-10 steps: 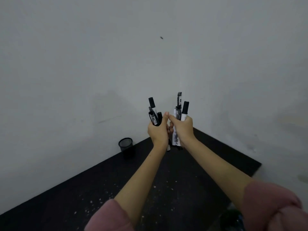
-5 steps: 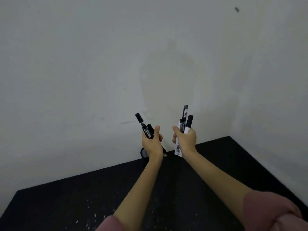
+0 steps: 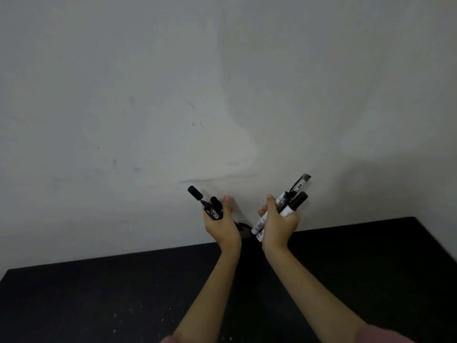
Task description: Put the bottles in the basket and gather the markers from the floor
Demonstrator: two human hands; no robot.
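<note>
My left fingers [image 3: 226, 203] were curled round a small bunch of dark markers [image 3: 210, 206], the thumb pressed up along their side. Their black caps pointed up and to the left, one cap standing clear above the rest. My left hand [image 3: 222, 225] was raised in front of the wall, palm turned inward.

My right fingers [image 3: 270, 201] were clenched round a second bunch, the white markers [image 3: 288, 206], gripped about mid-barrel. Their black caps fanned up and to the right, and the printed white ends stuck out below the hand on its inner side. How many markers were in either bunch I could not tell. My right hand [image 3: 279, 226] was level with the left, near it but not touching.

Between and just behind the two hands, at the foot of the wall, a small dark object [image 3: 243, 229] showed; it was mostly hidden and I could not tell what it was.

Both forearms reached up from the bottom edge, with pink sleeves [image 3: 385, 335] at the elbows. Below them lay the black floor [image 3: 99, 293], flecked with white specks. The pale wall [image 3: 173, 95], scuffed in places, filled the view above.
</note>
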